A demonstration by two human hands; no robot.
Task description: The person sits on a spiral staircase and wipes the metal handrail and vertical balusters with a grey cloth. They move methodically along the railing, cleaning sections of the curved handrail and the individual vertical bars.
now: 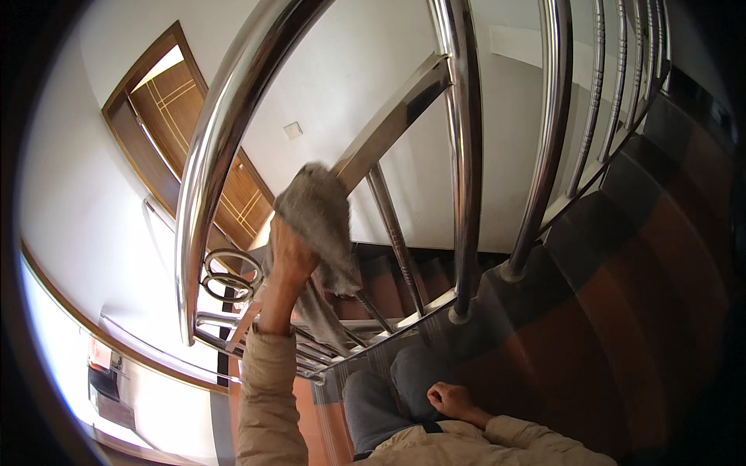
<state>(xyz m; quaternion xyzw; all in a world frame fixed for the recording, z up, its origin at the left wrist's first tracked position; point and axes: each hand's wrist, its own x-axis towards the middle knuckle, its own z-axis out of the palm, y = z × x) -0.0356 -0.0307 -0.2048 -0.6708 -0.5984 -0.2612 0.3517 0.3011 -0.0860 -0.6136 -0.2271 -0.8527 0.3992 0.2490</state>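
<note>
My left hand [289,250] grips a grey cloth [317,212], which wraps around the lower part of a flat stainless-steel crossbar [396,119]. The cloth's loose end hangs below toward the thin balusters. Above and left of this hand curves the thick, polished handrail [218,134]. At its upper end the crossbar meets a round steel post [466,157]. My right hand [453,402] is beside my thigh, its fingers curled in, with nothing visible in them.
Red-brown stair treads [618,303] with dark edges curve up on the right. More steps [387,282] descend beyond the railing. Steel rings [233,275] sit within the railing at left. A wooden door [192,140] stands in the white wall, near a wall switch plate [293,130].
</note>
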